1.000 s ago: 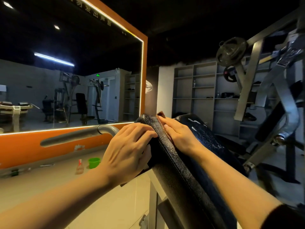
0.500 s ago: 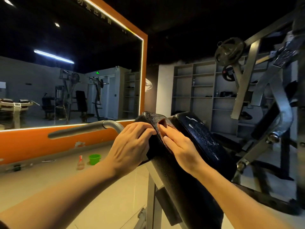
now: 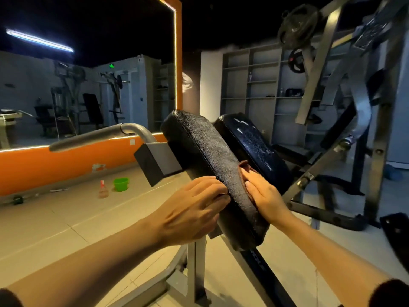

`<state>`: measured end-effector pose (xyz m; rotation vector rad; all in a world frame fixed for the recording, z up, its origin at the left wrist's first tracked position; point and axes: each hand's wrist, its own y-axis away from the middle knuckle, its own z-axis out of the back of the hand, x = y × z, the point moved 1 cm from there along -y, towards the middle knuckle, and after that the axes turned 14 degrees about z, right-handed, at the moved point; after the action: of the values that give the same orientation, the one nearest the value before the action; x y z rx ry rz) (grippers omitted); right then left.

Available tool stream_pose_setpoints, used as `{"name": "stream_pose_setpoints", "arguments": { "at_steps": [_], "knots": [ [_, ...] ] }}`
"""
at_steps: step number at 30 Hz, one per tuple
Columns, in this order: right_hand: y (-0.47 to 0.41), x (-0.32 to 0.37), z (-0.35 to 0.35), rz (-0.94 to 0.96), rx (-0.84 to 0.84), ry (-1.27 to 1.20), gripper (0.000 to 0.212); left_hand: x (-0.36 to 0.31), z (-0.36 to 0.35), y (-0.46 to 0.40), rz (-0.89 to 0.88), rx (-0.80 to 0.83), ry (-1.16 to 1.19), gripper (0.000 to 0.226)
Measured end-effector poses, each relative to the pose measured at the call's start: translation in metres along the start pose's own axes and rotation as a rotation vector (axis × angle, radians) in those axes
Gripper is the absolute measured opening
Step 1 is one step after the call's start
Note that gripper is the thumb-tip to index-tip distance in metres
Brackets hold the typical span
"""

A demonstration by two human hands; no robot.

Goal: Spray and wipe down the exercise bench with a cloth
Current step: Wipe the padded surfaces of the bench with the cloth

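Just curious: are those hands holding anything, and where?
Right hand presses a cloth flat against the pad; left hand grips the pad's left edge.

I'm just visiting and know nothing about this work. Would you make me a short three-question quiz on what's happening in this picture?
1. True or false: the right hand presses a cloth against the black pad.
2. Which hand holds the pad's near edge with no cloth: A) left hand B) right hand?
3. Fill in: beside the spray bottle on the floor stands a green ____.

Key: 1 true; 2 A; 3 bucket.
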<state>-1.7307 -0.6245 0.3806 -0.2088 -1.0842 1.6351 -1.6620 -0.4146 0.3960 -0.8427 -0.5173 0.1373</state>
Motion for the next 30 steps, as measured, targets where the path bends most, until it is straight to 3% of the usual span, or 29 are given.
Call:
{"name": "stream_pose_setpoints", "arguments": {
  "at_steps": [2,6,11,16,21,26,30],
  "knots": [
    [0.013,0.005,-0.005,-0.045,-0.039,0.000,0.039,-0.008,-0.004,0.005,-0.016,0.011,0.014,0.032],
    [0.041,0.033,-0.014,0.176,0.042,-0.027,0.043,-0.017,-0.012,0.008,0.013,-0.012,0.052,0.035],
    [0.044,-0.002,-0.003,-0.157,-0.104,0.021,0.040,-0.032,-0.020,0.015,-0.020,-0.058,0.051,0.036],
    [0.068,0.040,-0.017,0.159,0.005,0.049,0.043,-0.034,-0.030,0.025,-0.046,-0.062,0.049,0.039],
    [0.060,-0.002,-0.002,-0.152,-0.100,-0.043,0.038,-0.032,-0.030,0.028,-0.049,-0.062,0.038,0.036],
    [0.059,0.028,-0.007,0.141,-0.002,0.032,0.045,-0.023,-0.024,0.026,-0.036,-0.066,0.021,0.034],
    [0.046,0.013,-0.001,-0.144,-0.092,-0.009,0.040,-0.017,-0.023,0.023,-0.053,-0.033,-0.021,0.034]
  ]
}}
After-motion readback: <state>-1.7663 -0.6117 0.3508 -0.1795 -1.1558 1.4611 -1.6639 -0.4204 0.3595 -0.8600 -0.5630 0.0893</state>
